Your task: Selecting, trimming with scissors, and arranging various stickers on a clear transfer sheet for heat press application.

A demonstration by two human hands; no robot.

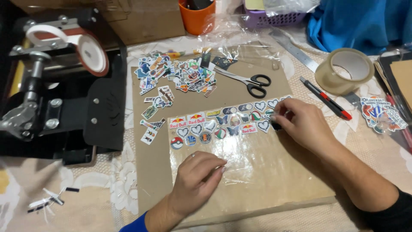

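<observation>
Right hand (pixel 298 122) pinches a small dark sticker (pixel 276 126), mostly hidden by fingers; left hand (pixel 199 180), empty, fingers curled, presses film (pixel 257 159).

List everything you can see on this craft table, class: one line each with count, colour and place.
cardboard sheet: one, brown, centre.
clear film: one, glossy, on the cardboard.
sticker rows: many, multicoloured, on the film.
loose sticker pile: many, multicoloured, upper cardboard.
scissors: one, black handles, beside the pile.
tape roll: one, clear-tan, right.
utility knife: one, red-black, right.
metal ruler: one, silver, top.
cup: one, orange, top.
basket: one, purple, top.
press machine: one, black, left.
left hand: flat on the film.
right hand: grip pinching a dark sticker.
</observation>
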